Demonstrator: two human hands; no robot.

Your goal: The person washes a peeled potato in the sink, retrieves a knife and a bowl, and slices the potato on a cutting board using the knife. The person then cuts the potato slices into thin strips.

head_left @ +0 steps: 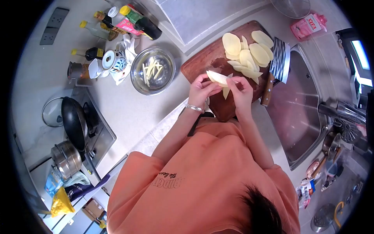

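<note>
Over the near part of the wooden cutting board (198, 64), my left hand (200, 93) pinches one end of a few pale potato slices (218, 78) stacked together. The fingers of my right hand (242, 93) close on the other end. Below them another potato piece (226, 93) lies on the board. Farther up the board is a pile of thin oval potato slices (246, 56). A cleaver (279, 60) with a wooden handle (267, 89) rests along the board's right side, its blade reaching toward the sink.
A metal bowl (153, 89) with several potato strips (152, 71) stands left of the board. The sink (298, 117) is at the right. Bottles (148, 28) and a patterned ceramic pot (113, 61) line the back left. A black wok (73, 123) sits on the stove (103, 130).
</note>
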